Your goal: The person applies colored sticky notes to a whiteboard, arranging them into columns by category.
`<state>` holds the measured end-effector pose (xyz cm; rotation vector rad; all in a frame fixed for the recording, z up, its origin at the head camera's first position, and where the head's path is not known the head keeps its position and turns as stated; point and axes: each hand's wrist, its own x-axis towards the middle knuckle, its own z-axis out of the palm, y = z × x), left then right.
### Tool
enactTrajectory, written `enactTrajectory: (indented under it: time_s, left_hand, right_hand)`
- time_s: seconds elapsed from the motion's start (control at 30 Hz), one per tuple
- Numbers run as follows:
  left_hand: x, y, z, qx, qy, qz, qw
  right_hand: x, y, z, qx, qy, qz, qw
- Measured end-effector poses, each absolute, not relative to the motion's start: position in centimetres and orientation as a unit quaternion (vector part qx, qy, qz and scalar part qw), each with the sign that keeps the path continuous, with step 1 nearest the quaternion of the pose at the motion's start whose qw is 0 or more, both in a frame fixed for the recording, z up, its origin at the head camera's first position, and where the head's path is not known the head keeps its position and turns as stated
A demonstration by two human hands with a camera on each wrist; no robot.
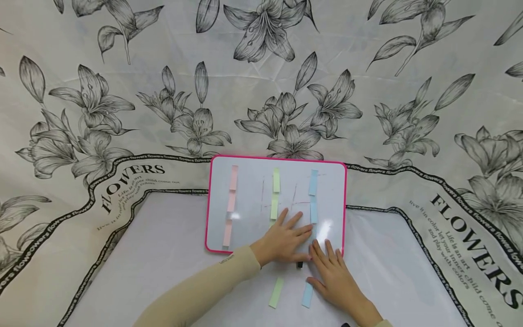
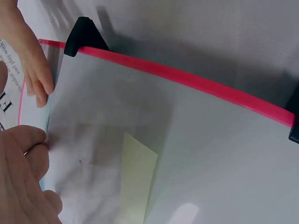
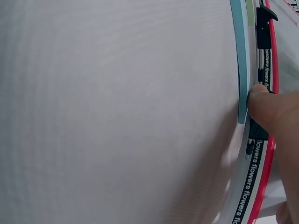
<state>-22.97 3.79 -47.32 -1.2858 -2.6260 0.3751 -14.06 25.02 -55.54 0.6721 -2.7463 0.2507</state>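
Note:
A whiteboard point(image 1: 249, 227) with a pink frame carries columns of paper strips: pink strips point(image 1: 233, 178), green strips point(image 1: 276, 180) and blue strips point(image 1: 313, 182). My left hand point(image 1: 286, 240) lies spread over its lower middle, fingers straight, fingertips at the lower part of the blue column. In the left wrist view a green strip point(image 2: 136, 179) shows close by that hand. Along the board's lower right edge, my right hand point(image 1: 337, 274) rests with extended fingertips on the board, partly overlapping the blue column's bottom end. Its thumb is right at a loose blue strip point(image 1: 307, 296).
A loose green strip point(image 1: 276, 293) lies on the white tabletop point(image 1: 135, 272) in front of the board. Black feet point(image 2: 86, 37) sit on the board's lower edge. Behind stands a flower-printed cloth point(image 1: 261, 77). Faint red lines point(image 1: 294, 193) mark the board.

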Motion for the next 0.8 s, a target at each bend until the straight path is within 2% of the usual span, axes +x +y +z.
enactTrajectory:
  time_s: [0.13,0.37,0.8]
  left_hand:
    - [-22.9,4.1,-47.5,-0.443,-0.881,0.134,0.104]
    - [-22.7,5.1,-48.0,-0.441,-0.885,0.128,0.080]
    - [-23.3,4.1,-48.0,-0.443,-0.882,0.120,0.103]
  right_hand:
    - [-14.0,24.8,-55.7,0.235,-0.956,0.099,0.142]
    - [-13.8,24.7,-55.4,0.229,-0.961,0.094,0.126]
    - [-13.9,24.9,-54.8,0.242,-0.955,0.100,0.142]
